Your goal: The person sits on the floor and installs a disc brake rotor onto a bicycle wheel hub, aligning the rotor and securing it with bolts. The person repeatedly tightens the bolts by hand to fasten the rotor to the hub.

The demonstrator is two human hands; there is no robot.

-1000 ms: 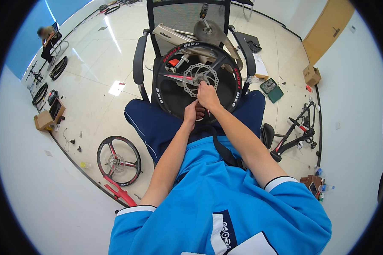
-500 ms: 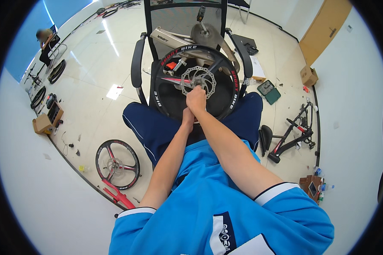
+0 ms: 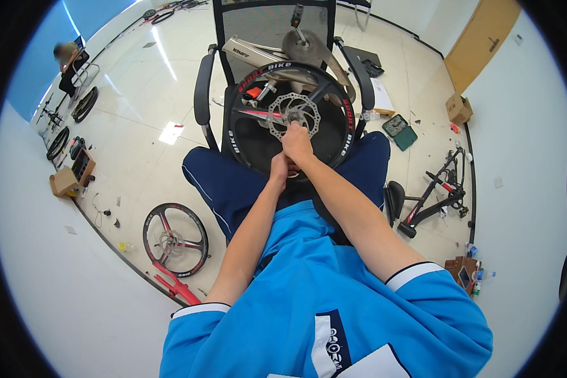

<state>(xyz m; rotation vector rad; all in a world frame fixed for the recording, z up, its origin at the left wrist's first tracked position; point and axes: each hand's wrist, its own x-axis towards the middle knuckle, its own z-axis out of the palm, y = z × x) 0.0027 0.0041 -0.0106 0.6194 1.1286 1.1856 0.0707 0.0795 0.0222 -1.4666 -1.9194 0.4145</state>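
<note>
A black bicycle wheel (image 3: 234, 107) with red and white lettering leans in front of me over an office chair seat, its near edge between my thighs. At its centre is a silver brake disc (image 3: 314, 108) around the hub. My right hand (image 3: 297, 142) is closed just below the hub; what its fingers hold is hidden. Lower down, my left hand (image 3: 281, 167) is closed at the wheel's near rim, its fingers partly covered by the right wrist.
The black chair (image 3: 203, 88) also carries a pale bike frame part (image 3: 255, 53) and a crank (image 3: 298, 25). On the floor lie another wheel (image 3: 203, 242), a red fork (image 3: 177, 287), a black frame (image 3: 435, 195) and a green tool case (image 3: 404, 137). A person (image 3: 69, 66) sits far left.
My right hand has shifted slightly up and to the right. More of the left hand's fingers shows now beside the right wrist. The wheel stays nearly in place.
</note>
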